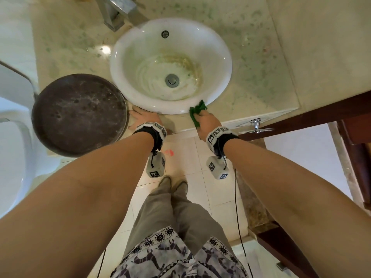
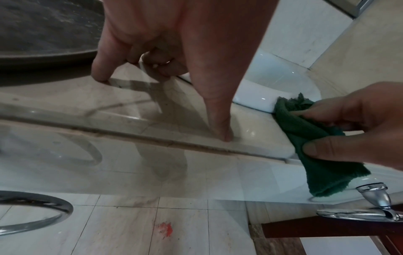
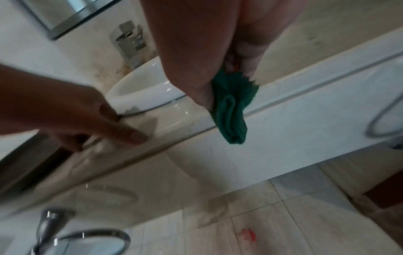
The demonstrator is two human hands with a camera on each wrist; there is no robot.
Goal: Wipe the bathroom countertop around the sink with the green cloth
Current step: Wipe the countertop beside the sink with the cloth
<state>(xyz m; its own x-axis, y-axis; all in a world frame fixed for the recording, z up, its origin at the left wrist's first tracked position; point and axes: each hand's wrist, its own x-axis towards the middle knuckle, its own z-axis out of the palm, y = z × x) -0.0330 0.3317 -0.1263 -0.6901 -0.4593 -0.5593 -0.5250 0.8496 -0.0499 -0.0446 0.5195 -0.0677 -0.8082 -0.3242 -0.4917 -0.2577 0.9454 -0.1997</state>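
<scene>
A round white sink [image 1: 140, 47] sits on the pale marble countertop [image 1: 261, 63]. My right hand [image 1: 204, 119] grips the bunched green cloth [image 1: 197, 110] and holds it against the counter's front strip, right at the sink's near rim. In the left wrist view the cloth [image 2: 316, 151] hangs over the counter's front edge below the right hand [image 2: 357, 131]. In the right wrist view the cloth [image 3: 233, 110] droops from the fingers. My left hand [image 1: 143, 117] rests on the counter's front edge left of the cloth, fingers spread; its fingertips [image 2: 224, 136] press the marble.
A large dark round pan [image 1: 78, 113] stands on the counter's left side, close to my left hand. A chrome faucet [image 1: 116, 15] rises behind the sink. A chrome ring holder [image 1: 257, 126] juts from the counter's front at right, beside a wooden door frame [image 1: 321, 113]. A white toilet [image 1: 12, 149] sits far left.
</scene>
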